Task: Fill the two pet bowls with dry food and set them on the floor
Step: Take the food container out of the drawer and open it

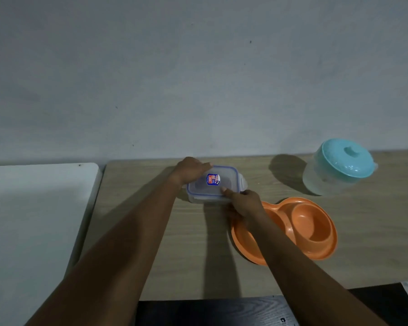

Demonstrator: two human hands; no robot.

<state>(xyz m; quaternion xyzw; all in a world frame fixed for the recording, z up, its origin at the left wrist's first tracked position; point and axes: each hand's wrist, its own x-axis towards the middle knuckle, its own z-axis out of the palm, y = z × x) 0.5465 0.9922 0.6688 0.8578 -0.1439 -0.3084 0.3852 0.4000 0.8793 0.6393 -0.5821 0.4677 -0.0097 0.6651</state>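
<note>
**Both hands on the food box, lid not yet off**

Your wooden surface [151, 231] carries everything here, and the food box [212, 183] sits toward its far edge, close to the wall, so you reach it with both arms stretched out.

Well to the right of the food box and a little farther back stands a round clear tub [325, 182] with a teal lid. It is untouched, and I cannot tell what is in it.

The orange double bowl [325, 252] lies just to the near right of the food box, and your right forearm crosses its left well. The well you can see holds no food. Keeping it this close looks sensible, since a pour from the box would only need a short tilt.

The food box has its blue-edged lid seated, with the right-end clip [243, 182] sticking out. Whether it holds dry food I cannot tell through the cloudy plastic.

Your left hand [191, 169] grasps the far left corner, fingers laid over the lid's edge, most likely to steady the box. Your right hand [243, 203] clasps the near right corner, thumb on the lid and fingers down the side, well placed to work the clips
</note>
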